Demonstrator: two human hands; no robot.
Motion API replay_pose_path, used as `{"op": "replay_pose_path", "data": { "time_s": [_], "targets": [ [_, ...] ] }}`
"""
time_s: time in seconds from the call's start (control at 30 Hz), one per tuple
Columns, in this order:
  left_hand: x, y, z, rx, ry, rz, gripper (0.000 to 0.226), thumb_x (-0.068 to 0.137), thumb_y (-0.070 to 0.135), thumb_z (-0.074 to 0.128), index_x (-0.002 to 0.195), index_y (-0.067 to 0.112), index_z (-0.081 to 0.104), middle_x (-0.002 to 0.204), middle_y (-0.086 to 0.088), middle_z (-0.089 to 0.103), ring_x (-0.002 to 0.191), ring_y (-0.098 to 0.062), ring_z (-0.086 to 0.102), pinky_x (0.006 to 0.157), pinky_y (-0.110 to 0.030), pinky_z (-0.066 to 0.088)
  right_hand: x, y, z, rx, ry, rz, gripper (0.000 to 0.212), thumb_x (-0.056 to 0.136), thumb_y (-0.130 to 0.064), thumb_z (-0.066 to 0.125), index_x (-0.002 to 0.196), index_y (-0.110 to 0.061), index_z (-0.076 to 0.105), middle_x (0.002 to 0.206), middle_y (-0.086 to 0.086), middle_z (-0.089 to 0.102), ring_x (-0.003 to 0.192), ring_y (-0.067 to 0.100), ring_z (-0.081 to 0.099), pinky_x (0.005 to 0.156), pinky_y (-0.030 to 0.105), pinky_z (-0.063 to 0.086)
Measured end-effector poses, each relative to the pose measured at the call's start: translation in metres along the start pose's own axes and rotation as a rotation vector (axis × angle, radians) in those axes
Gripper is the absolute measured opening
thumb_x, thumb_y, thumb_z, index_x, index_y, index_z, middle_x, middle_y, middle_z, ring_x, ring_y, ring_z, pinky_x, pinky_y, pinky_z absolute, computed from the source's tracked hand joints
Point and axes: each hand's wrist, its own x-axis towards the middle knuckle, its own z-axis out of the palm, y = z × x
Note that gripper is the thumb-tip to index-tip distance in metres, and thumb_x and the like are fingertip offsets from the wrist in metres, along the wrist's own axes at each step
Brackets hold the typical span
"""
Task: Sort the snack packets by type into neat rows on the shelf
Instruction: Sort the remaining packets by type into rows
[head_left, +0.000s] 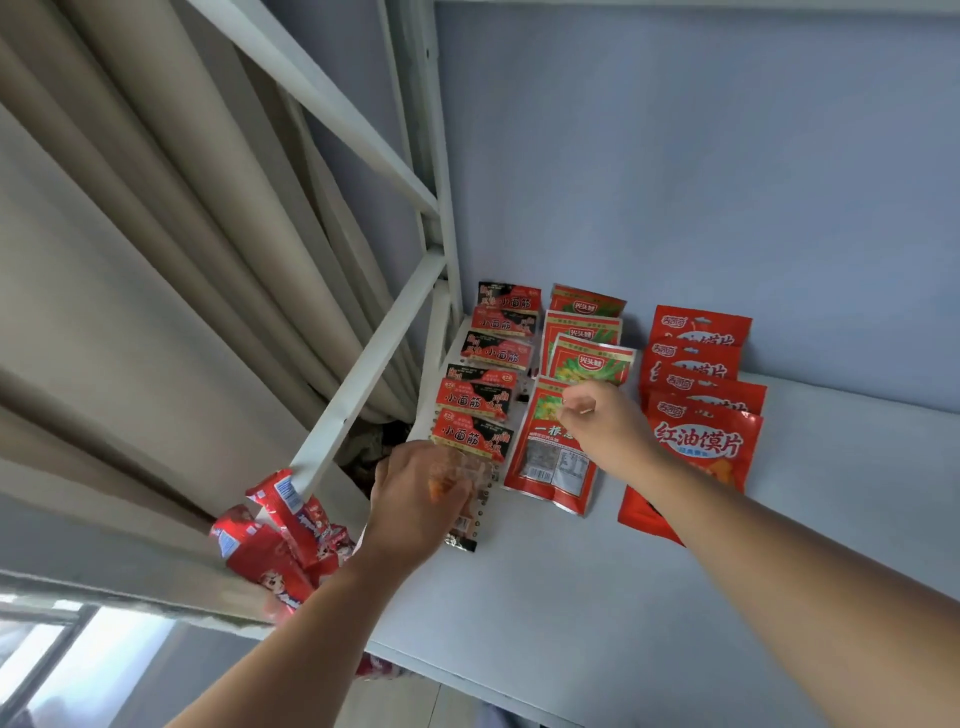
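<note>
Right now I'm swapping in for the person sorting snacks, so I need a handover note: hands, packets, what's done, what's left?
Left hand: holding a clear packet at the front of the red-black row.
Right hand: pinching the top of the front packet in the red-green row.
Done: three rows on the shelf: red-black left, red-green middle, orange-red row right.
Left: set down both held packets; the loose red pile at the shelf's left edge is unsorted.

Pale blue wall (675, 156), beige curtains (130, 234)
</note>
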Motion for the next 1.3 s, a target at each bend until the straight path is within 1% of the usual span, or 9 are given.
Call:
{"op": "replay_pose_path", "data": {
  "time_s": [0.1, 0.2, 0.33, 0.43, 0.53, 0.63, 0.8, 1.03, 1.3],
  "targets": [
    [0.005, 0.015, 0.003, 0.064, -0.105, 0.047, 0.005, 0.092, 0.039, 0.056, 0.091, 0.036, 0.059, 0.111, 0.015, 0.051, 0.104, -0.002, 0.035, 0.096, -0.035, 0.035, -0.021, 0.009, -0.014, -0.057, 0.021, 0.03, 0.031, 0.098, -0.033, 0.063, 0.125, -0.02, 0.061, 0.121, -0.005, 0.066, 0.103, 0.011, 0.062, 0.073, 0.023, 0.051],
    [0.009, 0.034, 0.01, 0.058, -0.214, 0.038, 0.014, 0.089, 0.039, 0.057, 0.101, 0.035, 0.063, 0.115, 0.011, 0.058, 0.111, -0.017, 0.049, 0.098, -0.043, 0.047, -0.043, 0.022, -0.03, -0.121, 0.059, 0.042, 0.025, 0.098, -0.032, 0.064, 0.115, -0.014, 0.065, 0.115, -0.002, 0.07, 0.1, 0.015, 0.067, 0.078, 0.031, 0.057],
    [0.006, 0.06, 0.025, 0.09, -0.304, 0.146, 0.032, 0.091, 0.05, 0.061, 0.121, 0.037, 0.062, 0.113, 0.021, 0.053, 0.112, -0.011, 0.051, 0.1, -0.041, 0.048, -0.076, 0.044, -0.055, -0.131, 0.103, 0.126, 0.03, 0.098, -0.035, 0.062, 0.119, -0.015, 0.064, 0.114, -0.001, 0.069, 0.104, 0.019, 0.066, 0.089, 0.037, 0.055],
    [0.003, 0.082, 0.035, 0.034, -0.378, 0.197, 0.037, 0.092, 0.044, 0.065, 0.128, 0.036, 0.061, 0.121, 0.017, 0.058, 0.114, -0.008, 0.054, 0.099, -0.034, 0.047, -0.098, 0.062, -0.073, -0.147, 0.113, 0.184, 0.032, 0.098, -0.037, 0.06, 0.114, -0.011, 0.065, 0.11, 0.004, 0.071, 0.096, 0.019, 0.066, 0.083, 0.036, 0.055],
    [-0.004, 0.107, 0.048, 0.017, -0.429, 0.233, 0.036, 0.092, 0.042, 0.067, 0.127, 0.032, 0.063, 0.127, 0.012, 0.063, 0.109, -0.005, 0.058, 0.096, -0.028, 0.049, -0.12, 0.079, -0.09, -0.129, 0.129, 0.233, 0.034, 0.096, -0.038, 0.062, 0.109, -0.007, 0.066, 0.105, 0.004, 0.071, 0.092, 0.019, 0.066, 0.076, 0.034, 0.054],
    [-0.014, 0.135, 0.063, 0.021, -0.478, 0.297, 0.035, 0.095, 0.038, 0.065, 0.128, 0.027, 0.064, 0.128, 0.01, 0.066, 0.11, -0.004, 0.06, 0.095, -0.023, 0.046, -0.142, 0.101, -0.11, -0.106, 0.149, 0.276, 0.027, 0.094, -0.039, 0.065, 0.107, -0.015, 0.066, 0.104, -0.002, 0.068, 0.096, 0.017, 0.064, 0.077, 0.031, 0.049],
    [-0.037, 0.199, 0.097, 0.012, -0.53, 0.393, 0.029, 0.094, 0.034, 0.069, 0.121, 0.024, 0.067, 0.119, 0.008, 0.069, 0.109, -0.008, 0.065, 0.097, -0.03, 0.052, -0.19, 0.146, -0.157, -0.043, 0.221, 0.327, 0.032, 0.089, -0.042, 0.069, 0.113, -0.021, 0.065, 0.107, -0.007, 0.065, 0.096, 0.012, 0.059, 0.079, 0.025, 0.04],
    [-0.105, 0.314, 0.176, -0.009, -0.63, 0.521, 0.022, 0.092, 0.035, 0.07, 0.114, 0.03, 0.066, 0.11, 0.012, 0.067, 0.103, -0.007, 0.063, 0.093, -0.028, 0.051, -0.289, 0.231, -0.248, -0.002, 0.326, 0.42, 0.029, 0.089, -0.043, 0.068, 0.109, -0.021, 0.064, 0.103, -0.01, 0.063, 0.096, 0.013, 0.062, 0.084, 0.031, 0.051],
    [-0.19, 0.408, 0.254, -0.026, -0.735, 0.603, 0.018, 0.093, 0.037, 0.07, 0.108, 0.037, 0.061, 0.109, 0.015, 0.066, 0.099, -0.005, 0.063, 0.086, -0.02, 0.046, -0.394, 0.314, -0.32, 0.052, 0.384, 0.505, 0.04, 0.093, -0.046, 0.064, 0.125, -0.021, 0.061, 0.115, -0.009, 0.061, 0.105, 0.013, 0.06, 0.086, 0.03, 0.048]
  ]
}}
